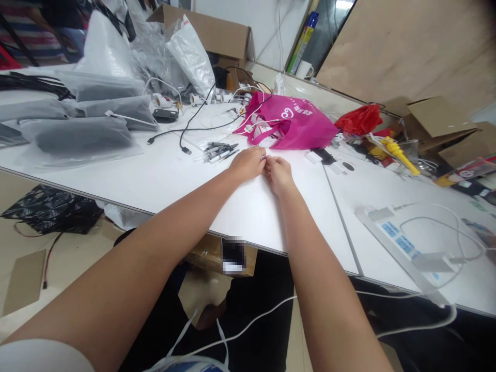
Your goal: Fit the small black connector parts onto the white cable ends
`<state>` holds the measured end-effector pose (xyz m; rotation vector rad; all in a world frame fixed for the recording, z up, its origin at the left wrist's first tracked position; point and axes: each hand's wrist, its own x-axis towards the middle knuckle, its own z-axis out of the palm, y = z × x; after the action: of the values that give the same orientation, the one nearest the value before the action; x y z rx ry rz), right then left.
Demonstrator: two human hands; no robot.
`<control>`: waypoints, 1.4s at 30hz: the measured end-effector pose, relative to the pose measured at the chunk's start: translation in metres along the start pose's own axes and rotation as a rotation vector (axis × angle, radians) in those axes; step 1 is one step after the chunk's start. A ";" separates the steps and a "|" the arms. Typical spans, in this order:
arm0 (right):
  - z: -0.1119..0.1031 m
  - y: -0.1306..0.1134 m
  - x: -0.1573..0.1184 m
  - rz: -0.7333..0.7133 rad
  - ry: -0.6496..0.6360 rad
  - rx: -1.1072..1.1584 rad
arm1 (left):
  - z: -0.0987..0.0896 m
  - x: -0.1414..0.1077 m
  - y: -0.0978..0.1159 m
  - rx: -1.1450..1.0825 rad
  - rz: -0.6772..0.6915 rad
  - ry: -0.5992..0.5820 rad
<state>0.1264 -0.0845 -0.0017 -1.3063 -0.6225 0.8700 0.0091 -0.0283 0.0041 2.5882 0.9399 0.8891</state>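
Note:
Both my hands meet over the white table (pixel 248 212), fingertips together. My left hand (pixel 250 163) is closed, knuckles up, with a small dark, shiny bit showing at its fingertips. Pinched against it is my right hand (pixel 279 173); whatever sits between the fingers is mostly hidden and too small to name. Just left of my left hand lies a loose pile of pens (pixel 217 152), with dark and clear barrels. Behind the hands a pink bag (pixel 306 126) lies on its side, its mouth towards me.
Black cables (pixel 201 111) trail behind the pens. Grey plastic packages (pixel 77 137) are heaped at left. On the right are a power strip (pixel 399 240) with white leads, a red bag (pixel 360 120) and a yellow tool (pixel 399 154). A cardboard box (pixel 209 31) stands at the back.

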 end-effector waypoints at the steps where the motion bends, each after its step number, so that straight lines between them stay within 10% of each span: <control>1: 0.000 -0.001 -0.001 -0.005 0.005 -0.002 | -0.001 0.000 0.000 -0.001 -0.003 -0.003; 42: -0.009 0.007 0.007 -0.129 0.052 -0.186 | -0.030 0.009 -0.029 0.177 -0.416 0.014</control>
<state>0.1356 -0.0835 -0.0110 -1.4340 -0.7519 0.6829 -0.0183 -0.0002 0.0197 2.3819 1.5487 0.7363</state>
